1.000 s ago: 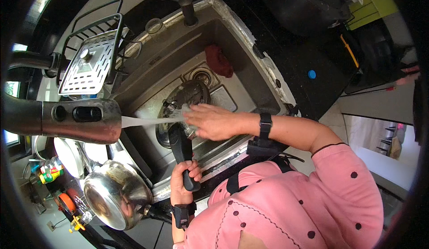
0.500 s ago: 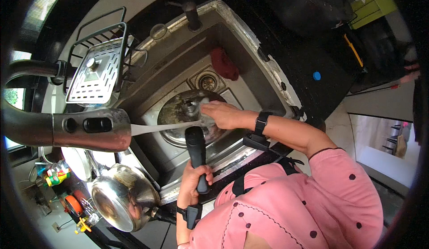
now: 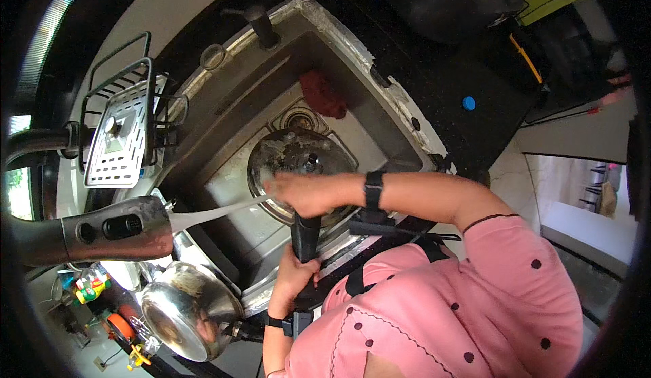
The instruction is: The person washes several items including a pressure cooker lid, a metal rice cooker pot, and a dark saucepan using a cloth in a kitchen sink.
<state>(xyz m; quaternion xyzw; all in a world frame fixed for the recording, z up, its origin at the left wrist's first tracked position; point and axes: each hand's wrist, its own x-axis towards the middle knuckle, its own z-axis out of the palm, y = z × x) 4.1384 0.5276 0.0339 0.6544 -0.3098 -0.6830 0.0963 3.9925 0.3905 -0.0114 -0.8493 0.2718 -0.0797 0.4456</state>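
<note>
A round metal pan [image 3: 281,148] with a worn, stained surface lies in the sink [image 3: 203,140]. Its long black handle [image 3: 306,239] points toward me, and my left hand [image 3: 293,277] is wrapped round the near end. Across the pan's near part reaches my right hand [image 3: 305,193], fingers bent down against the metal and somewhat blurred. Whatever is under those fingers stays hidden. From the faucet head [image 3: 125,229] at the left, a stream of water [image 3: 217,214] runs to the pan beside my right fingertips.
A dark red cloth [image 3: 322,94] rests near the drain [image 3: 297,119]. Left of the sink stand a black wire rack [image 3: 148,83] with a slotted metal tray [image 3: 122,137] and a shiny pot [image 3: 186,313]. A blue cap [image 3: 468,103] lies on the black counter at right.
My right hand has slid over the pan toward its near left side, into the water's path. The left hand keeps hold of the handle. The whole view has shifted slightly.
</note>
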